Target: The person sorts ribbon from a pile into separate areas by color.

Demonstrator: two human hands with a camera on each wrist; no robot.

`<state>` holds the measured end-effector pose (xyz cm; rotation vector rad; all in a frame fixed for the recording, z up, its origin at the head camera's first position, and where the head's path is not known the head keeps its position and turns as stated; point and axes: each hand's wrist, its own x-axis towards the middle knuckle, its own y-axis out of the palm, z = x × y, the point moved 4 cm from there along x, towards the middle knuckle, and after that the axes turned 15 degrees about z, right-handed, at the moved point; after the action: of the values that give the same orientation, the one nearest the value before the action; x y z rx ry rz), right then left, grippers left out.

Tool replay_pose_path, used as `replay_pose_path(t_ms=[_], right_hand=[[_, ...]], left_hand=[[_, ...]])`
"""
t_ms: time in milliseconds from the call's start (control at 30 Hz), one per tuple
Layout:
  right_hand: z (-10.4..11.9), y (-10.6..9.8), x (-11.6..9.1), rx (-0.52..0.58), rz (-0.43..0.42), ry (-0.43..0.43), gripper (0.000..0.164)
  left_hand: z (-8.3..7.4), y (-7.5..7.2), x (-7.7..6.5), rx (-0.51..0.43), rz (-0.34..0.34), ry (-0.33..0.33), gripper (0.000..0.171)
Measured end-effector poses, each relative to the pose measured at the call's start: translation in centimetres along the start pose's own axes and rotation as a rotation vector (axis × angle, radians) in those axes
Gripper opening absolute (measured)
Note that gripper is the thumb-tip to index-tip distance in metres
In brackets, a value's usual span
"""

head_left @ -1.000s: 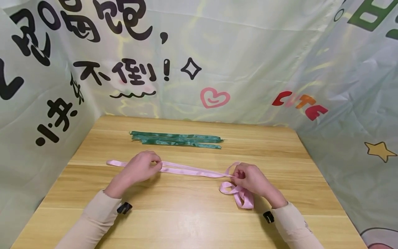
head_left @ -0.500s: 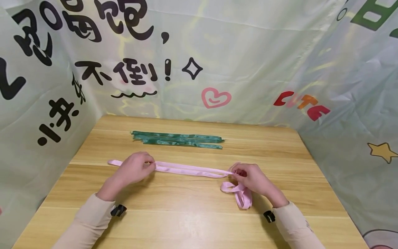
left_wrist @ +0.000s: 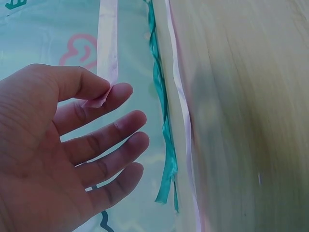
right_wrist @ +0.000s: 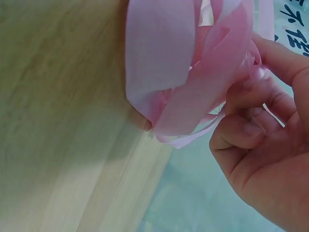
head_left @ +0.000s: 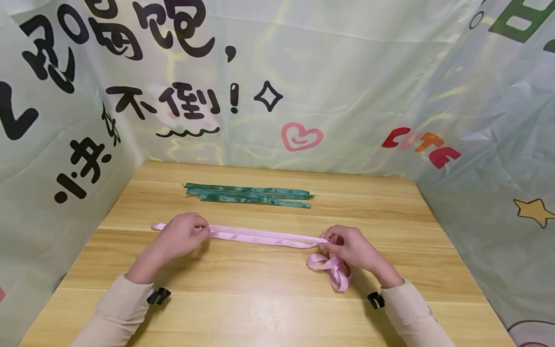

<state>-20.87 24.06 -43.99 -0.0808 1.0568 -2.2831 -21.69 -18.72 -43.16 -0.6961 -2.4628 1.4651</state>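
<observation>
A long pink ribbon [head_left: 264, 237] runs in two strands between the hands. My left hand [head_left: 182, 235] pinches the end of the upper strand between thumb and forefinger; the left wrist view shows that ribbon end [left_wrist: 107, 58] in the pinch, the other fingers spread loosely. The lower strand passes behind this hand, its tip showing at the left. My right hand [head_left: 351, 246] pinches the ribbon at the right, fingers curled. Beneath it hangs a bunch of pink loops [head_left: 336, 272], seen close in the right wrist view as wide overlapping folds [right_wrist: 164, 48].
Several green ribbon strips [head_left: 247, 194] lie side by side farther back on the wooden table [head_left: 260, 313]. Printed cloth [head_left: 347, 72] hangs around the table's back and sides. A black clip-like device [head_left: 159, 296] sits at the left cuff, another [head_left: 376, 300] at the right.
My left hand has moved left with the ribbon end, lengthening the upper strand and drawing it closer to the lower one. The right hand stays nearly in place, still pinching.
</observation>
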Motion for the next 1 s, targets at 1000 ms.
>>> replay_pose_path(t_ms=[1000], right_hand=[[-0.1,-0.7,0.0,0.079,0.026,-0.022,0.016]], left_hand=[[2.2,-1.4,-2.4,-0.010,-0.056,-0.097,0.013]])
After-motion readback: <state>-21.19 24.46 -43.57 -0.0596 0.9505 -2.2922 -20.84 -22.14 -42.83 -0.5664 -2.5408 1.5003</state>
